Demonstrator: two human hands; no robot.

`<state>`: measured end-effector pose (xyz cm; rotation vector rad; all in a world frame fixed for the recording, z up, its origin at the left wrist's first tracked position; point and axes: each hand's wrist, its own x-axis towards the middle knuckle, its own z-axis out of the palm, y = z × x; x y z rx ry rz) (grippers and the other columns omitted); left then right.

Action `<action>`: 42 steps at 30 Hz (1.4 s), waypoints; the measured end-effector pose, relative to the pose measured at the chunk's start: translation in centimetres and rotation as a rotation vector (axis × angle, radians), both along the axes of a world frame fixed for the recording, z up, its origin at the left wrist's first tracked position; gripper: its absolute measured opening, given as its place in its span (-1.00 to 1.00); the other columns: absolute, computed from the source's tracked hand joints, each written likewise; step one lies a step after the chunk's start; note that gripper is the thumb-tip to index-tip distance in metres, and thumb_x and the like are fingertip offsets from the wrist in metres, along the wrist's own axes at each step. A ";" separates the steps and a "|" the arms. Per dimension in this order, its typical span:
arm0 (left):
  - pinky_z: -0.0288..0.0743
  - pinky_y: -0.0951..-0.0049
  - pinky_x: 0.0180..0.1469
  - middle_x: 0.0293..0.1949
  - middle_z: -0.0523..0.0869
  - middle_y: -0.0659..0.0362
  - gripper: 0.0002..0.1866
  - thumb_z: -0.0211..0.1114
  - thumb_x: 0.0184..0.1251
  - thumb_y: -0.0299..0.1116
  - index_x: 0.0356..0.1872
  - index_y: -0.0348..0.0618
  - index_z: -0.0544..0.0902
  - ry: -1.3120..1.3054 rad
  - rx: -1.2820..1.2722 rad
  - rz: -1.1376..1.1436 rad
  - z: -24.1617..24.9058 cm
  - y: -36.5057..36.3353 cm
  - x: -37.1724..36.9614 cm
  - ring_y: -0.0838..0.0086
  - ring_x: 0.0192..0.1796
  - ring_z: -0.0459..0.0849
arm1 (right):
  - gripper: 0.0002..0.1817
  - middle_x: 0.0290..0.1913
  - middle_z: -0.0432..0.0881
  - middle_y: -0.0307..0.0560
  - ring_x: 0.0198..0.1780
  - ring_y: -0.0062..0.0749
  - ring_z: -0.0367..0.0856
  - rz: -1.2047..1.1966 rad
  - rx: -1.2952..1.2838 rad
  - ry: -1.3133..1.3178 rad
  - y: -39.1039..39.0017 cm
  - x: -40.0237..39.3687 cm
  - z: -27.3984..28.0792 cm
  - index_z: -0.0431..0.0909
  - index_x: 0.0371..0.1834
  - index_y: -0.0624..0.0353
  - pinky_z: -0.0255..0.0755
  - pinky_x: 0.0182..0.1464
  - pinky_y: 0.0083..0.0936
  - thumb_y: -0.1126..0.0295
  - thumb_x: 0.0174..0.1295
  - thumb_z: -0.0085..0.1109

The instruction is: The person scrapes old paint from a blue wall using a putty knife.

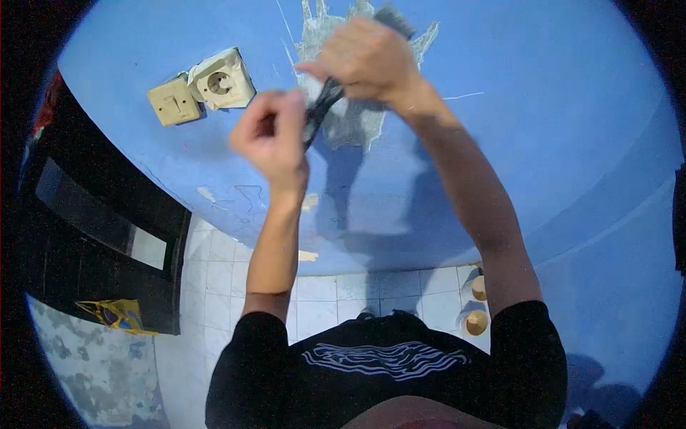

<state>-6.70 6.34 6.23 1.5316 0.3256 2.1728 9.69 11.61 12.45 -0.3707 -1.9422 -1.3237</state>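
Observation:
My right hand [371, 61] is closed around a wire-brush-like tool, its grey head [395, 21] blurred beyond my knuckles. The tool's black handle [323, 107] sticks out below my fist, slanting down toward my left hand. My left hand [271, 132] is curled in a loose fist beside the handle's lower end; blur hides what its fingers grip, if anything. Behind both hands, a scraped grey patch [354, 125] with jagged edges breaks the paint of the blue wall [557, 129].
Left of my hands, a cream wall socket [239, 79] and a light switch [174, 102] jut from the wall. A dark doorway frame [100, 236] stands at left, with a yellow bag [125, 314] near it. Two round tan-topped objects [475, 322] sit on the white tile floor [318, 289].

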 end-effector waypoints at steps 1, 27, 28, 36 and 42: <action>0.11 0.65 -0.44 -0.57 0.48 0.36 -0.74 0.33 0.29 -0.54 -0.60 -0.22 0.49 0.026 0.020 -0.041 0.1 -0.1 1.0 0.74 -0.49 0.32 | -0.55 -0.66 0.47 -0.22 -0.55 -0.31 0.47 0.003 0.000 -0.008 -0.3 0.7 0.5 0.45 -0.71 0.04 0.35 -0.37 -0.44 0.08 0.24 0.31; -0.08 0.55 -0.67 -0.80 0.28 0.26 -0.54 0.21 0.34 -0.49 -0.80 -0.19 0.32 0.101 -0.063 0.052 0.0 -4.4 -0.2 0.65 -0.76 0.17 | -0.49 -0.71 0.37 -0.25 -0.61 -0.37 0.39 0.233 -0.020 0.047 -0.5 -1.1 -1.1 0.31 -0.78 0.03 0.28 -0.45 -0.44 0.15 0.16 0.40; -0.07 0.55 -0.67 -0.80 0.28 0.26 -0.54 0.21 0.34 -0.49 -0.81 -0.19 0.32 0.135 -0.090 0.069 -0.4 -4.3 -0.5 0.64 -0.76 0.17 | -0.49 -0.70 0.36 -0.26 -0.61 -0.37 0.38 0.217 -0.032 0.029 -0.6 -1.3 -1.5 0.31 -0.78 0.03 0.29 -0.45 -0.44 0.14 0.16 0.40; 0.05 0.56 -0.65 -0.81 0.34 0.26 -0.53 0.28 0.27 -0.52 -0.82 -0.20 0.30 -0.052 0.071 0.386 -1.8 -3.1 -0.3 0.61 -0.72 0.31 | -0.50 -0.70 0.30 -0.27 -0.60 -0.39 0.34 0.330 -0.008 0.047 -1.3 -2.4 -0.7 0.30 -0.75 0.05 0.27 -0.48 -0.47 0.17 0.14 0.42; 0.12 0.59 -0.54 -0.73 0.44 0.25 -0.61 0.25 0.31 -0.55 -0.75 -0.25 0.41 0.174 -0.138 0.068 -0.3 -5.7 -1.5 0.62 -0.64 0.29 | -0.52 -0.68 0.31 -0.26 -0.60 -0.38 0.34 0.196 -0.069 -0.008 -1.7 -1.9 -0.8 0.31 -0.74 0.06 0.25 -0.49 -0.44 0.20 0.14 0.42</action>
